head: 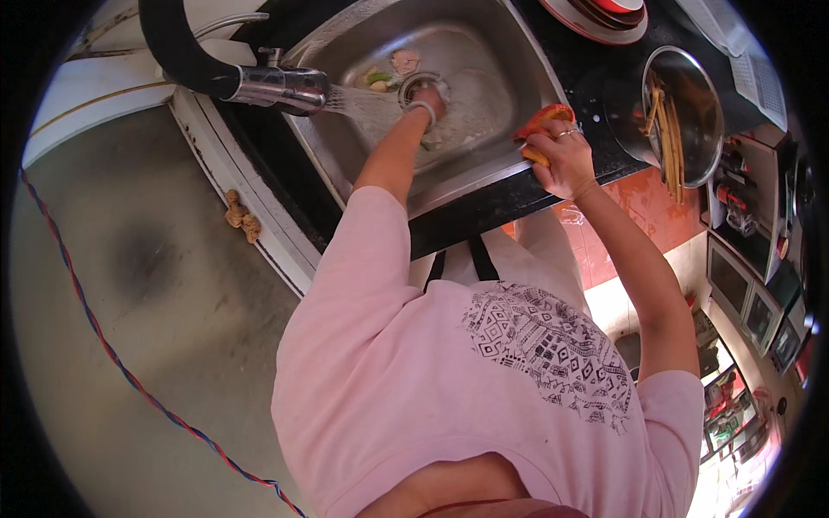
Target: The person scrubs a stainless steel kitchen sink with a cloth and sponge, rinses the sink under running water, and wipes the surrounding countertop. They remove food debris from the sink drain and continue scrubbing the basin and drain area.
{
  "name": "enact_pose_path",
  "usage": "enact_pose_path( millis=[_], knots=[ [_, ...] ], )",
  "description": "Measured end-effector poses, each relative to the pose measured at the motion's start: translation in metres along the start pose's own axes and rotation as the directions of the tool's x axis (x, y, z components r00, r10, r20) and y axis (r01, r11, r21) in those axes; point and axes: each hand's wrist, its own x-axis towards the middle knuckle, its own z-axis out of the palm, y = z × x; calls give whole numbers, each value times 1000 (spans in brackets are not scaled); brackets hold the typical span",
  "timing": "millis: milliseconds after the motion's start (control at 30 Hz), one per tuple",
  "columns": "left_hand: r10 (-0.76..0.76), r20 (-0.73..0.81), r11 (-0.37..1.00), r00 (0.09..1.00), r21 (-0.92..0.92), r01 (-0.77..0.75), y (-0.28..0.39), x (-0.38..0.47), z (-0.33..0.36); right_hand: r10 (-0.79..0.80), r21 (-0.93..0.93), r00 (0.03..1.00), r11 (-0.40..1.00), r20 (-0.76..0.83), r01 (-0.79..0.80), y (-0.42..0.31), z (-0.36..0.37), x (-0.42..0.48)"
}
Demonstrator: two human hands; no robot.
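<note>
My left hand (430, 102), with a white bangle at the wrist, reaches down into the stainless steel sink (447, 191). It is at the drain strainer (408, 87), and its fingers are mostly hidden, so their grip does not show. Water streams from the faucet head (285, 89) towards it and froths over the basin floor. Beside the drain lie a pale food scrap (405, 61) and some green and yellowish scraps (377, 79). At the sink's near right corner, my right hand (563, 155), wearing a ring, grips an orange-red cloth (545, 120) against the rim.
Right of the sink, a steel pot (688, 116) holds several wooden utensils (670, 139). Stacked plates (599, 22) stand at the back right, near a white plastic rack (754, 81). A ginger root (241, 217) rests on the left ledge. A twisted red-blue wire (123, 369) crosses the left side.
</note>
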Motion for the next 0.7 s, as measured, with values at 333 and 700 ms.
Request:
enact_pose_path(
  millis=[333, 700],
  knots=[
    [339, -4, 937, 941, 89, -337, -26, -15, -12, 18, -29, 999, 999, 31, -17, -1, -2, 2],
    [553, -158, 784, 818, -235, -575, -13, -100, -65, 37, -42, 999, 998, 6, -37, 0, -3, -4]
  ],
)
